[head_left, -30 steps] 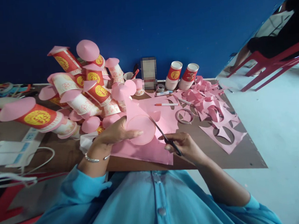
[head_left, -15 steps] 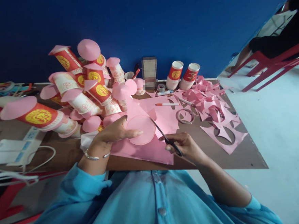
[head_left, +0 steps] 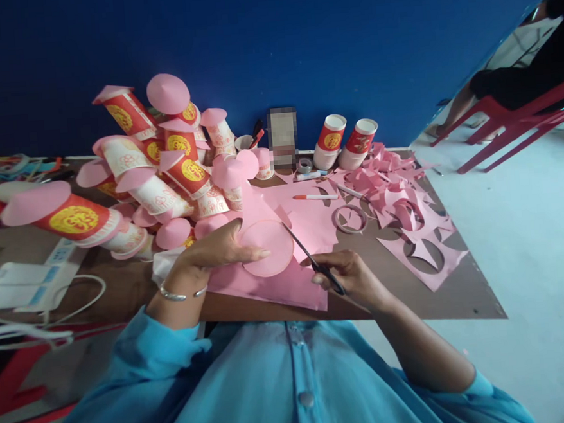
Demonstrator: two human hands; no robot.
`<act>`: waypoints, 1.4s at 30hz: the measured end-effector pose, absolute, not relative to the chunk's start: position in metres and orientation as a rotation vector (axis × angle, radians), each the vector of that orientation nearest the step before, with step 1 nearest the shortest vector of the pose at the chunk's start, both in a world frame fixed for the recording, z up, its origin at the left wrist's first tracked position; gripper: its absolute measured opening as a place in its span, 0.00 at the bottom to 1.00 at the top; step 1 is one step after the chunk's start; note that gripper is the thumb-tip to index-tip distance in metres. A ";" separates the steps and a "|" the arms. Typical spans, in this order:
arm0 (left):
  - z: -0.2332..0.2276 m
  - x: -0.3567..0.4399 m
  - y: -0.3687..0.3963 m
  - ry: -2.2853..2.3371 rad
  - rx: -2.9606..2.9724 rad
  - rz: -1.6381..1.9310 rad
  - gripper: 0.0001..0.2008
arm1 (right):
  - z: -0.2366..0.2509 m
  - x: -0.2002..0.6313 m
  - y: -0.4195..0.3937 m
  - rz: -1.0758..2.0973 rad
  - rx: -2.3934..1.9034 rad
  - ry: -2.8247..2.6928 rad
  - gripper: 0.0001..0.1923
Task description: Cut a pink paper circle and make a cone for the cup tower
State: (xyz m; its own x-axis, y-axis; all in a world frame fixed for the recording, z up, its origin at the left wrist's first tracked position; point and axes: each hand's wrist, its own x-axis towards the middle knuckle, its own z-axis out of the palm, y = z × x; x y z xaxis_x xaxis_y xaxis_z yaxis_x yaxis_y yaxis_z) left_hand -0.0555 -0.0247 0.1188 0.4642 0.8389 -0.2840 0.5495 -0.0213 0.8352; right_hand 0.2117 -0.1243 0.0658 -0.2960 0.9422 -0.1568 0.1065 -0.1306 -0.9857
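Observation:
Pinched between the thumb and fingers of my left hand [head_left: 221,246] is a piece of pink paper [head_left: 268,248] with a drawn circle. Its lower edge is cut round, while a pointed strip still rises at the top. My right hand [head_left: 351,274] is closed round the black handles of a pair of scissors [head_left: 304,245]. The blades point up and left and meet the paper at the circle's upper right edge. Beneath lie flat pink sheets [head_left: 311,293] near the table's front edge.
Paper cups with pink cone tops [head_left: 192,172] pile up on the left. Two cup stacks [head_left: 330,142] stand at the back. Pink scraps [head_left: 396,190], a tape roll [head_left: 350,219] and a marker [head_left: 316,197] lie to the right. A power strip [head_left: 50,279] with cables sits at left.
The paper in my left hand has turned and dropped slightly. The small flap by the scissor tips has shifted left. My right hand stays nearly in place.

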 end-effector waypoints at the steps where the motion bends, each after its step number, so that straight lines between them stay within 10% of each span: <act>1: 0.118 -0.056 -0.025 1.218 1.693 0.354 0.24 | 0.066 0.212 -0.124 1.499 -1.229 -1.431 0.30; 42: 0.110 -0.048 -0.026 1.152 1.455 0.530 0.15 | 0.061 0.208 -0.129 1.485 -1.211 -1.387 0.29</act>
State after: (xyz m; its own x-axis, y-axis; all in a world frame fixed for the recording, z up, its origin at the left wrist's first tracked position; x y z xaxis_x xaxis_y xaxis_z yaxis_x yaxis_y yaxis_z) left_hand -0.0483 -0.0261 0.1100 0.4169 0.8652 -0.2786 0.3509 0.1295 0.9274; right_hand 0.2078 -0.1285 0.0605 -0.2641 0.9543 -0.1397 0.0743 -0.1243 -0.9895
